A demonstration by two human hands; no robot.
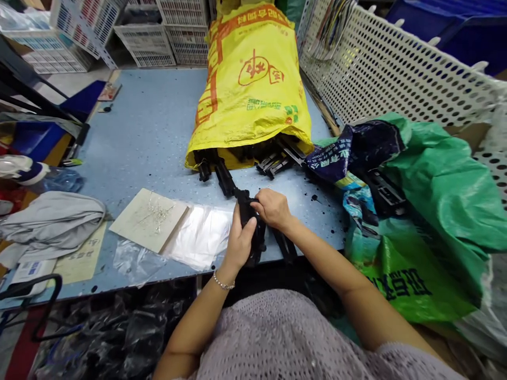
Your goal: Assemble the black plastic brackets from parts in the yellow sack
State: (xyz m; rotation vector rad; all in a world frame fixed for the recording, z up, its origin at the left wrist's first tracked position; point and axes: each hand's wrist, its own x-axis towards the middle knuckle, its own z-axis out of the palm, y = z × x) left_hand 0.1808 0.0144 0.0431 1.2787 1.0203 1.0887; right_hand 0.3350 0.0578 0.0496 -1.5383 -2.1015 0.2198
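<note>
Near the table's front edge, my left hand [238, 240] is wrapped round a long black plastic part [246, 208], with the thumb on top. My right hand [272, 208] pinches at the upper right side of the same part, its fingers closed; anything small between them is hidden. Just beyond, more black parts [224, 179] stick out of the open mouth of a yellow woven sack [253, 89]. Another black piece [283, 245] lies under my right wrist at the edge. Left of my hands is a pale square board [138, 219] with small thin metal pieces [153, 211] scattered on it.
Clear plastic bags [204, 232] lie beside the board on the blue table [138, 121]. On the right sits a green sack [439, 174] holding black parts, before a white perforated basket wall [396, 63]. A grey cloth [55, 221] is at left; white crates [146, 42] stand behind.
</note>
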